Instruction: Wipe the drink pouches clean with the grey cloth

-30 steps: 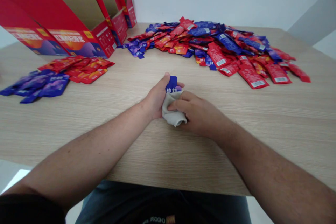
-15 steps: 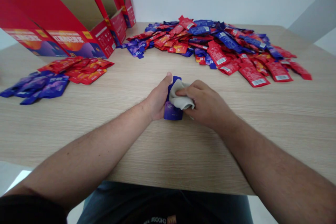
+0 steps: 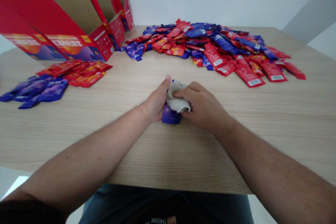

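My left hand [image 3: 157, 102] grips a purple sachet [image 3: 171, 116] by its left side, thumb pointing up and away from me. The sachet is held over the middle of the table, its lower end facing me. In my right hand [image 3: 201, 103] is a bunched light grey cloth [image 3: 177, 100], pressed on the front of the sachet. The cloth covers the middle and most of the upper part of the sachet. The left fingers behind the sachet are hidden.
Red and purple sachets lie in a big loose heap [image 3: 210, 43] at the back. At the left are a small pile of red sachets [image 3: 84, 73] and one of purple sachets [image 3: 39, 89]. Open red cardboard boxes [image 3: 70, 43] stand behind them. The wooden table [image 3: 168, 157] ends near my lap.
The cloth has shifted slightly over the sachet and now hides more of its top end. Both hands keep their hold. The whole view has tilted a little.
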### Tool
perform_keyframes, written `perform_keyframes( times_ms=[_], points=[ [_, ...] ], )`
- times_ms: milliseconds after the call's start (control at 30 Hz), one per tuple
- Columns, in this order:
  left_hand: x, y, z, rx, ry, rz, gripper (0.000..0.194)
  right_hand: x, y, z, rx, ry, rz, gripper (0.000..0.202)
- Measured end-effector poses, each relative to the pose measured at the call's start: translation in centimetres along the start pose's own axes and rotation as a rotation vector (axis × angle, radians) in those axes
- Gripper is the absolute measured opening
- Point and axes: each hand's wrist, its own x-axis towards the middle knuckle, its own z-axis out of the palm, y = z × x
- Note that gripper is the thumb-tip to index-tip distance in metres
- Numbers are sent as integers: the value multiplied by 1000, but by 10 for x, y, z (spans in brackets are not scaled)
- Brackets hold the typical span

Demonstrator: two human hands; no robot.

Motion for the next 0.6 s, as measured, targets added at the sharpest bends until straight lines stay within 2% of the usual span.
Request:
perform_keyframes(
  times_ms=[67,233,367,533,600],
  points=[
    [-1,0,1,-7,13,-10,69,0,-1,2,1,-26,-24,44],
    [0,-1,-1,31,-7,-11,69,2,3,2,-16,131,85,37],
    [2,-3,-4,27,-6,42,68,2,2,2,13,36,-29,44],
    [2,-4,-6,98,-8,-7,69,2,4,0,-12,128,71,37],
    [2,-4,-5,81,11,15,66,2,3,-1,0,93,43,39]
  ],
)
